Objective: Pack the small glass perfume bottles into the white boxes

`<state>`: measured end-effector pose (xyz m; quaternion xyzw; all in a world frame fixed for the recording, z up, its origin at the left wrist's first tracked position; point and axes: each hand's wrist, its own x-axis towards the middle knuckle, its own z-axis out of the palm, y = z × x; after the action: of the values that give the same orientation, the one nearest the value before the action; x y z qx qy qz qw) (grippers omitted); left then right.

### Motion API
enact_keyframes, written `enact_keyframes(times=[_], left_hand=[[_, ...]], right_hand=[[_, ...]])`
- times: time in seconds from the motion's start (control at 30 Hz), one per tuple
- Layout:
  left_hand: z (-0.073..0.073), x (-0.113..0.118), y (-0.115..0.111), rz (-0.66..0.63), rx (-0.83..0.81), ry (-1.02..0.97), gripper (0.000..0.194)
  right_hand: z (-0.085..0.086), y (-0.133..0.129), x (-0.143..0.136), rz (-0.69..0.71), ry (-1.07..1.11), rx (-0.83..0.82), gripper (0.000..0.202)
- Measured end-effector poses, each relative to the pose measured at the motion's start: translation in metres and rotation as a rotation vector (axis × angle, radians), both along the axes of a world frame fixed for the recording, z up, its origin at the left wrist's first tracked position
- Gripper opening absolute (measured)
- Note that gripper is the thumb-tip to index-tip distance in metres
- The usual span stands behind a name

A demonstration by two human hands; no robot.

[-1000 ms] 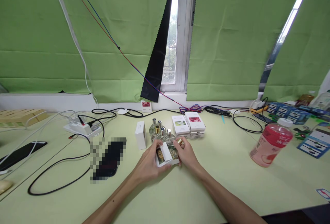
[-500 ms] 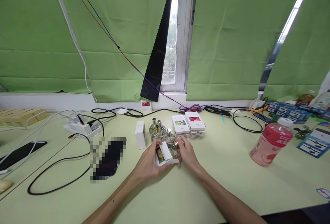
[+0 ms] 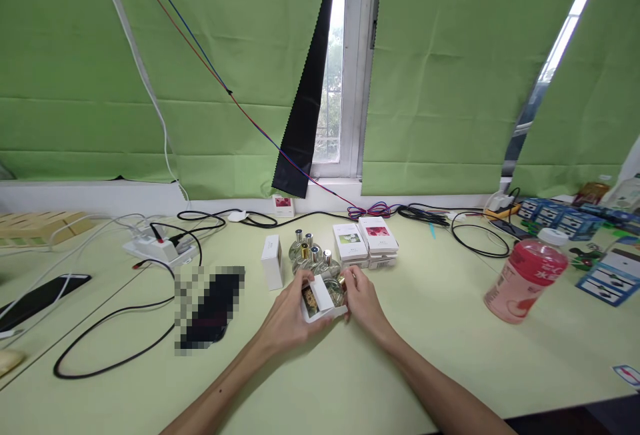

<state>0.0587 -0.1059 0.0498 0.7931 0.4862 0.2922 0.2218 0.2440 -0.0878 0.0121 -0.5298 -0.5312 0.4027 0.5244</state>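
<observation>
A small white box (image 3: pixel 323 291) with a dark picture on one face is tilted in my left hand (image 3: pixel 289 317), whose fingers are wrapped round it. At its right end lies a round glass perfume bottle (image 3: pixel 334 291) with a gold cap, partly inside the box. My right hand (image 3: pixel 366 303) pinches the bottle near its cap; some fingertips are hidden. Just beyond stand several more glass perfume bottles (image 3: pixel 313 260) with silver and gold caps. To their left a white carton (image 3: pixel 272 262) stands upright. Stacked white boxes (image 3: pixel 379 235) with pictures lie to the right.
A pink drink bottle (image 3: pixel 525 278) stands at the right, near blue packages (image 3: pixel 611 275). On the left are a pixelated dark phone (image 3: pixel 213 308), a looped black cable (image 3: pixel 107 307) and a white power strip (image 3: pixel 159 248). More cables run along the back by the window.
Almost nothing has moved. My right-hand fingers have shifted very slightly at the perfume bottle's cap; my left hand still holds the box in the same place.
</observation>
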Motion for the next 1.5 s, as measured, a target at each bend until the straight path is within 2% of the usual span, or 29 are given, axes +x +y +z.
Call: enact_keyframes(times=[0.37, 0.63, 0.8, 1.07, 1.5], left_hand=[[0.0006, 0.0004, 0.0, 0.024, -0.004, 0.02, 0.056], [0.0014, 0.001, -0.001, 0.039, 0.002, 0.041, 0.058], [0.0027, 0.0019, -0.0018, 0.031, 0.009, 0.01, 0.056], [0.0042, 0.0006, -0.0015, 0.008, -0.002, -0.001, 0.056], [-0.0016, -0.0015, 0.0002, -0.029, -0.001, 0.008, 0.058]], right_hand=[[0.0013, -0.0004, 0.0002, -0.047, -0.125, 0.082, 0.033], [0.0052, -0.001, 0.0001, -0.047, -0.076, 0.094, 0.03], [0.0038, 0.0008, 0.0002, -0.069, 0.031, 0.088, 0.036], [0.0056, 0.0037, -0.0018, 0.002, 0.358, -0.12, 0.054], [0.0036, 0.0061, -0.0032, 0.043, 0.408, -0.133, 0.059]])
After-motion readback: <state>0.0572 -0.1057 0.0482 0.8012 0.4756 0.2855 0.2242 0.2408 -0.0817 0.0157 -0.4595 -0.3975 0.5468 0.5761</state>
